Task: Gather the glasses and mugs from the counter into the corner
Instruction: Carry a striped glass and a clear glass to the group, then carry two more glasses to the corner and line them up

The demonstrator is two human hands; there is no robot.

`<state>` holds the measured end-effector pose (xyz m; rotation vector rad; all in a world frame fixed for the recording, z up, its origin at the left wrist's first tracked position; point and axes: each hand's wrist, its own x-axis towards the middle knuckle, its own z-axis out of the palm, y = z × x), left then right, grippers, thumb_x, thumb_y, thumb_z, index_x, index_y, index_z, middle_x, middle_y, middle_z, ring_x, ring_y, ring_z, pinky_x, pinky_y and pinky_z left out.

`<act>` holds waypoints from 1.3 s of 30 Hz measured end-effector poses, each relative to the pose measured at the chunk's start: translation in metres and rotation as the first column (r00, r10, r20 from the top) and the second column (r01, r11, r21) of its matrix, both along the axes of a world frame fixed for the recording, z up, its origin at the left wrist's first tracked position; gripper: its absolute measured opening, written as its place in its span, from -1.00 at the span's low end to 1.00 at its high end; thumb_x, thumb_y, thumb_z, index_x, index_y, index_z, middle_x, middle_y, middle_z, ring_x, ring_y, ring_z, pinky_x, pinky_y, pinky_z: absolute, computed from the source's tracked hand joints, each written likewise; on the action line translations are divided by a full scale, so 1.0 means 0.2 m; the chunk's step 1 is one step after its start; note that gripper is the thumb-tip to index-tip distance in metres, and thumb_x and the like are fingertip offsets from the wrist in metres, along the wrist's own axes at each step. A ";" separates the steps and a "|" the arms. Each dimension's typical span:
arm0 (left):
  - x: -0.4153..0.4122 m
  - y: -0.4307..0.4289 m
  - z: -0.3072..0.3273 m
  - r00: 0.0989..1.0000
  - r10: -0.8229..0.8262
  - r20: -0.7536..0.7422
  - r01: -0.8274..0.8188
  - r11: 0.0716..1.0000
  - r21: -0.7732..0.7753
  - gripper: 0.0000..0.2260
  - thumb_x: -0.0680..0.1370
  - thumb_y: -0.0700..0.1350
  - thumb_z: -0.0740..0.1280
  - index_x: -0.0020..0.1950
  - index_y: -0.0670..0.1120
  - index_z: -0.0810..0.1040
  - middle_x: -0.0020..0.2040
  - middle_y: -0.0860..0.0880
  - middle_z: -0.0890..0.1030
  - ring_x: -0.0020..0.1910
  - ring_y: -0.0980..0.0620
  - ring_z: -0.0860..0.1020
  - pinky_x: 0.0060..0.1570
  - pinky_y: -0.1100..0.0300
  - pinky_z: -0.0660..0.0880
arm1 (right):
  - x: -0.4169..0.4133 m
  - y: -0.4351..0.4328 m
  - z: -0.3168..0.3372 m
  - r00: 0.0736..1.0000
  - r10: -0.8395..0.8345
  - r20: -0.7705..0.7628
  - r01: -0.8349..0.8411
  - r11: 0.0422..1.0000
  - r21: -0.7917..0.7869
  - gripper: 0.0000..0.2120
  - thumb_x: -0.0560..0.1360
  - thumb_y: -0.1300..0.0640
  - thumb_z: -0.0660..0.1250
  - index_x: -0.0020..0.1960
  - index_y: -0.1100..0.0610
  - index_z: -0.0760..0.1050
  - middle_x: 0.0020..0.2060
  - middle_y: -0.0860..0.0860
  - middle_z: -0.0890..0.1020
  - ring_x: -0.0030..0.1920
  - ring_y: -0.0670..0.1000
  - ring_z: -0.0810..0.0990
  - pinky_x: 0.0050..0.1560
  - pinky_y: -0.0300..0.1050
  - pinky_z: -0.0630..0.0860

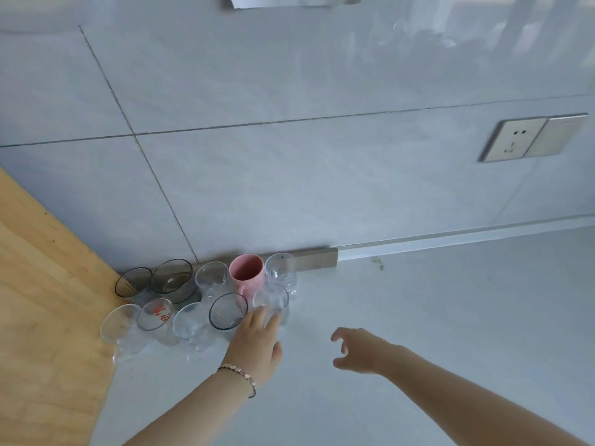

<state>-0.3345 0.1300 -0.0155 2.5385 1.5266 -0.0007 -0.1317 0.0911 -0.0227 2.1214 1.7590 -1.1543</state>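
Note:
Several glasses and a pink mug (247,274) stand bunched in the corner where the wooden panel (42,300) meets the tiled wall. Two smoky glasses (171,280) sit at the back left, and a glass with red print (155,314) and a dark-rimmed glass (228,311) are in the front row. A clear glass (271,299) stands at the front right of the bunch. My left hand (256,344) lies flat with its fingertips against that clear glass, the thumb held away. My right hand (355,349) hovers over the counter to the right, fingers spread and holding nothing.
The pale counter (418,317) stretches right and toward me. A metal trim piece (317,257) runs along the wall base behind the glasses. A wall socket (531,138) is on the tiles at the upper right.

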 end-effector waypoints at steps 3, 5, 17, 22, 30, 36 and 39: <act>0.27 -0.18 0.05 0.999 -0.040 0.001 0.038 0.947 -0.319 -0.90 0.51 -0.10 0.18 -0.08 0.05 0.47 -0.01 0.03 0.52 0.13 -0.02 0.52 0.00 0.20 0.42 | 0.26 -0.21 0.06 0.998 -0.038 0.047 0.041 0.998 -0.054 -0.54 0.51 0.00 0.25 0.39 -0.01 0.31 0.32 -0.04 0.45 0.28 0.00 0.48 0.24 -0.09 0.40; 0.50 -0.28 0.07 0.997 -0.068 -0.022 0.052 0.898 -0.437 -0.88 0.51 -0.08 0.15 -0.18 0.10 0.43 -0.05 0.06 0.51 0.02 -0.02 0.55 -0.04 0.19 0.44 | 0.47 -0.38 0.10 0.995 -0.086 0.060 0.090 0.994 -0.067 -0.55 0.52 0.00 0.25 0.39 0.00 0.32 0.31 -0.04 0.46 0.24 -0.01 0.50 0.20 -0.11 0.40; 2.27 -1.33 0.28 0.853 -0.520 0.053 0.489 0.757 -0.434 -0.76 0.54 -0.07 0.18 0.15 -0.09 0.52 0.18 -0.04 0.56 0.15 -0.04 0.53 0.17 0.15 0.45 | 1.91 -1.89 0.33 0.836 -0.501 0.222 0.509 0.860 0.026 -0.60 0.56 0.07 0.19 0.39 0.08 0.32 0.36 0.02 0.38 0.35 0.09 0.40 0.27 -0.05 0.37; 2.83 -1.76 0.33 0.748 -0.662 0.041 0.618 0.673 -0.406 -0.75 0.53 -0.06 0.20 0.16 -0.07 0.52 0.20 -0.06 0.57 0.17 -0.05 0.53 0.21 0.13 0.46 | 2.31 -2.51 0.42 0.716 -0.642 0.274 0.660 0.751 0.035 -0.63 0.57 0.12 0.17 0.36 0.17 0.38 0.33 0.12 0.44 0.30 0.15 0.46 0.18 -0.07 0.43; 3.56 -2.20 0.26 0.567 -0.824 -0.021 0.744 0.522 -0.416 -0.76 0.53 -0.08 0.18 0.14 -0.06 0.52 0.16 -0.03 0.59 0.14 -0.05 0.55 0.15 0.13 0.47 | 2.81 -3.17 0.34 0.461 -0.854 0.241 0.871 0.487 0.060 -0.60 0.56 0.07 0.22 0.37 0.12 0.36 0.34 0.06 0.43 0.36 0.07 0.39 0.26 -0.16 0.36; 4.23 -2.36 0.12 0.449 -0.892 -0.054 0.815 0.434 -0.385 -0.72 0.52 -0.06 0.19 0.21 -0.05 0.46 0.21 -0.06 0.58 0.17 -0.09 0.54 0.18 0.13 0.46 | 3.17 -3.47 0.27 0.269 -0.929 0.255 0.956 0.289 0.044 -0.61 0.56 0.07 0.23 0.37 0.11 0.37 0.31 0.07 0.48 0.34 0.09 0.42 0.25 -0.16 0.37; 4.57 -2.44 0.09 0.466 -0.885 -0.002 0.829 0.438 -0.347 -0.57 0.51 -0.03 0.24 0.36 -0.06 0.32 0.32 -0.13 0.46 0.27 -0.15 0.47 0.23 0.05 0.44 | 3.34 -3.57 0.26 0.187 -0.947 0.262 0.980 0.199 0.018 -0.61 0.56 0.06 0.22 0.37 0.12 0.37 0.31 0.06 0.49 0.33 0.08 0.43 0.24 -0.17 0.37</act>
